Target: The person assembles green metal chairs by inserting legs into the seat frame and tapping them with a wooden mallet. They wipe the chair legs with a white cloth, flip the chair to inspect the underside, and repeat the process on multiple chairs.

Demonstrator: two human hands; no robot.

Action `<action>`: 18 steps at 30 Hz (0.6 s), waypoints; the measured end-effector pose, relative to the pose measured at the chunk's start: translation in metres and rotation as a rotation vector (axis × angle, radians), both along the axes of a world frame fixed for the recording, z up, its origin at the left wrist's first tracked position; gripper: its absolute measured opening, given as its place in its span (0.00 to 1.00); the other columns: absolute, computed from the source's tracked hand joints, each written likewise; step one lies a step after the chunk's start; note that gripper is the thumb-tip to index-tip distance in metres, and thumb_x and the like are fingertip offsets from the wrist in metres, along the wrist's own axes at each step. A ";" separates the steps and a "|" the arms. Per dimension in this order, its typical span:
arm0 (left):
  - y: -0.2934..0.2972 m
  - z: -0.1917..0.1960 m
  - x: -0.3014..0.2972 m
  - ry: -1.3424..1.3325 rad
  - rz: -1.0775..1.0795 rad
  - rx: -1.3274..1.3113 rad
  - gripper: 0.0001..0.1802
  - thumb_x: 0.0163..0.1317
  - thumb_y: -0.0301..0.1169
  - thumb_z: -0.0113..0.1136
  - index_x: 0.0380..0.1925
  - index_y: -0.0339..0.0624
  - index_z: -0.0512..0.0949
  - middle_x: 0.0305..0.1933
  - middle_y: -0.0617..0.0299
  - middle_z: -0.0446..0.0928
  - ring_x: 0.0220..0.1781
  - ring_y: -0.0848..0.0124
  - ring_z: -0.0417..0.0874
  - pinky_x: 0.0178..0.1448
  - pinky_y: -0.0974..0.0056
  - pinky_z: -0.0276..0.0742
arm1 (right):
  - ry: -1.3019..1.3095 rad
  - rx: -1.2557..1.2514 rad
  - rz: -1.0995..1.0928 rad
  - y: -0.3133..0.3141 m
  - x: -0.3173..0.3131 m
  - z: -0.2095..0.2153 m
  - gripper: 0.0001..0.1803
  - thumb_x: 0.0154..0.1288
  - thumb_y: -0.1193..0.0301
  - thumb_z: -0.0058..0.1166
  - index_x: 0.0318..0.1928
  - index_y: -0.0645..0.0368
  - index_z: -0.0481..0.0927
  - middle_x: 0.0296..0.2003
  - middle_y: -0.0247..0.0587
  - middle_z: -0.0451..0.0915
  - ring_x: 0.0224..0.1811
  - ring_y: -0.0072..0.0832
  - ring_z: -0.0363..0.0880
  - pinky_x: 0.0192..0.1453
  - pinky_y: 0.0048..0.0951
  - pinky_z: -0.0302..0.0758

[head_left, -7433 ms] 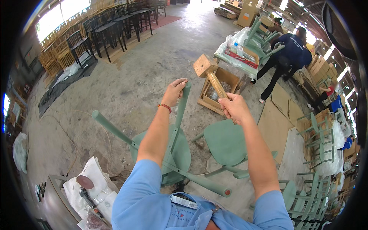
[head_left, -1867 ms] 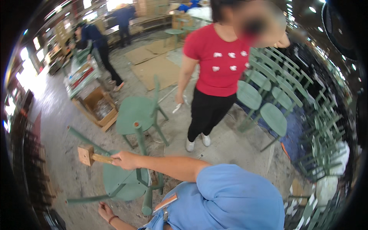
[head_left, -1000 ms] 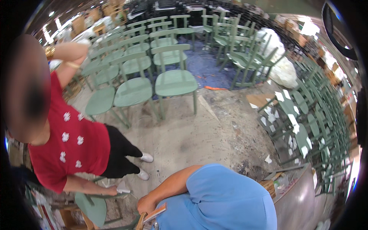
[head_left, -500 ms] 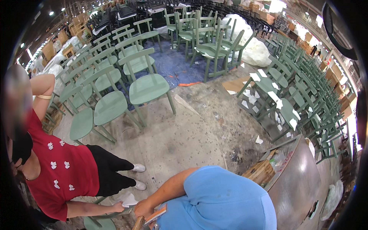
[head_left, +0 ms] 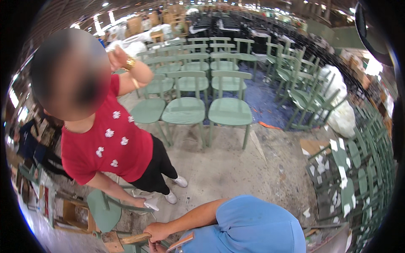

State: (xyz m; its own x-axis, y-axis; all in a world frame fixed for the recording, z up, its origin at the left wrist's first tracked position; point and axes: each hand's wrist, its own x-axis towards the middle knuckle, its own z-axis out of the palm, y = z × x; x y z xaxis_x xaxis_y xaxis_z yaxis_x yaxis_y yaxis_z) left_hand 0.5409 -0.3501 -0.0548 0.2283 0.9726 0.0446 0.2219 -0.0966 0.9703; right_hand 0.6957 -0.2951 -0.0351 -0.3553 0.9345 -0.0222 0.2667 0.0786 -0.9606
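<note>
My right hand comes from the blue sleeve and is closed round the wooden handle of a mallet. The mallet's block head lies to the left, over green chair parts at the lower edge. Just below, my left hand shows only in part; its fingers are bent, and what they hold is hidden. A green chair stands tilted to the left of the mallet. Beside it, a co-worker in a red top reaches down with a white cloth or paper in one hand and raises the other.
Rows of green chairs stand ahead, partly on a blue sheet. More chairs with white scraps are packed at the right. A white plastic bundle lies at the back right. An open cardboard box sits at the left.
The view has swung left and up, so the chairs and co-worker appear farther right. The mallet's head and the tilted chair now show more fully. My right hand still grips the handle.
</note>
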 end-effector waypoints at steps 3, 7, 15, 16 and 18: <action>-0.008 0.003 -0.010 0.005 0.068 0.033 0.26 0.69 0.35 0.57 0.63 0.35 0.68 0.56 0.51 0.76 0.49 0.63 0.79 0.53 0.62 0.78 | 0.016 0.036 0.049 0.010 -0.021 -0.015 0.15 0.44 0.75 0.60 0.37 0.63 0.80 0.26 0.47 0.83 0.31 0.39 0.85 0.37 0.40 0.79; -0.025 0.004 -0.031 0.003 0.212 0.063 0.25 0.69 0.34 0.57 0.63 0.34 0.69 0.56 0.51 0.76 0.49 0.65 0.78 0.52 0.62 0.78 | 0.187 -0.169 0.218 0.015 -0.045 -0.012 0.13 0.45 0.75 0.61 0.35 0.62 0.79 0.23 0.40 0.81 0.23 0.29 0.81 0.27 0.32 0.76; -0.047 0.024 -0.026 -0.149 0.597 -0.028 0.20 0.70 0.26 0.54 0.60 0.32 0.69 0.53 0.53 0.77 0.49 0.67 0.78 0.54 0.65 0.77 | 0.349 -0.556 0.348 0.014 -0.057 0.029 0.09 0.50 0.75 0.62 0.29 0.56 0.73 0.21 0.31 0.74 0.18 0.16 0.69 0.17 0.22 0.64; -0.048 0.027 -0.021 -0.126 0.648 -0.019 0.20 0.69 0.26 0.54 0.59 0.32 0.70 0.53 0.53 0.77 0.50 0.67 0.78 0.55 0.65 0.76 | 0.389 -0.600 0.335 0.014 -0.057 0.033 0.10 0.50 0.75 0.62 0.29 0.57 0.73 0.19 0.32 0.73 0.17 0.17 0.68 0.16 0.24 0.63; -0.051 0.046 -0.006 0.026 0.706 0.045 0.18 0.69 0.26 0.55 0.57 0.32 0.71 0.53 0.52 0.77 0.50 0.66 0.78 0.56 0.64 0.75 | 0.461 -0.692 0.298 0.014 -0.054 0.040 0.11 0.49 0.76 0.62 0.30 0.58 0.72 0.16 0.34 0.70 0.14 0.20 0.65 0.14 0.26 0.61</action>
